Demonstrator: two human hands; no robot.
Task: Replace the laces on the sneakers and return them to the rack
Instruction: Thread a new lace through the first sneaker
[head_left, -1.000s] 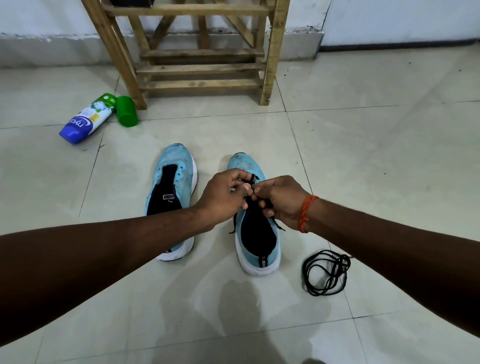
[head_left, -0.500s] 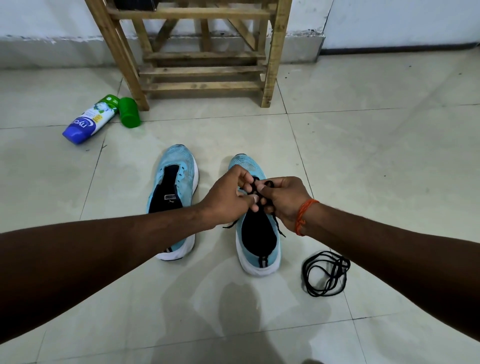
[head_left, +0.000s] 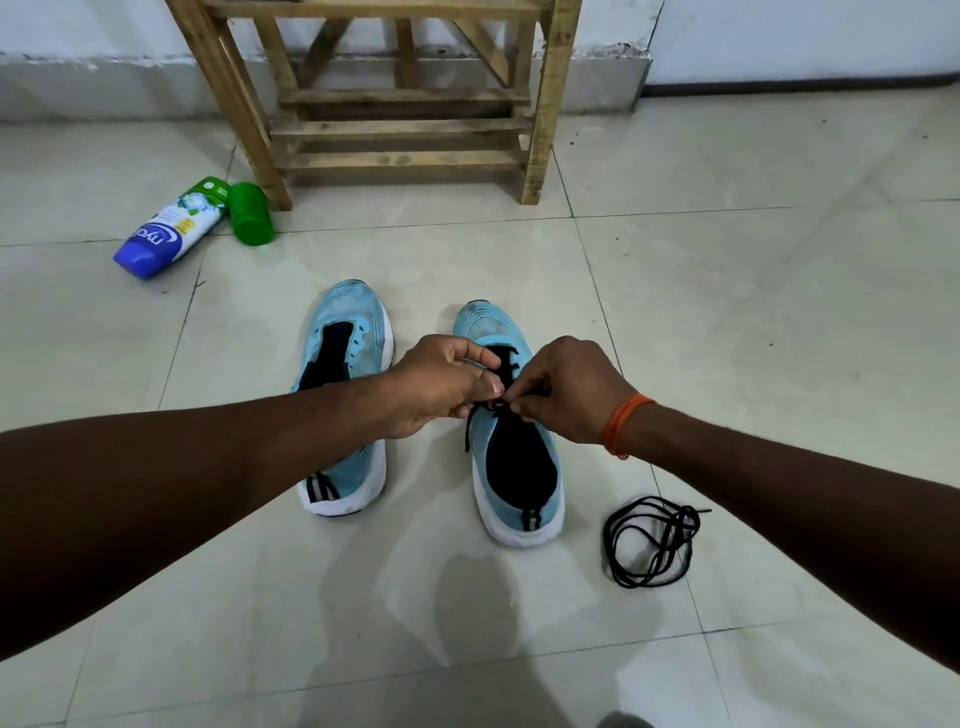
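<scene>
Sneaker, right of the pair (head_left: 524, 467): light blue upper, white sole, dark lining, toe pointing far. It stood on the tiled floor (head_left: 727, 312) at mid-scene. Black lace (head_left: 470, 431): threaded through the far eyelets of this sneaker, with one loose end trailing down its left side.

Left hand (head_left: 447, 384): fingers curled, thumb and forefinger pinching the lace above the tongue.

Right hand (head_left: 566, 389): fingers curled, fingertips pinching the same lace just beside the left hand's grip. An orange thread band (head_left: 623, 423) circled its wrist.

Sneaker, left of the pair (head_left: 353, 358): matching colours, toe far, just beside the first and partly crossed by the left forearm.

Spare black lace (head_left: 649, 540): loosely coiled on the floor, near right of the held sneaker and apart from it.

Wooden rack (head_left: 400, 130): slatted, standing against the far wall beyond both sneakers.

White and blue bottle (head_left: 166, 231): lying on its side at far left. A green cap (head_left: 251, 213) lay against it, near the rack's left leg.
</scene>
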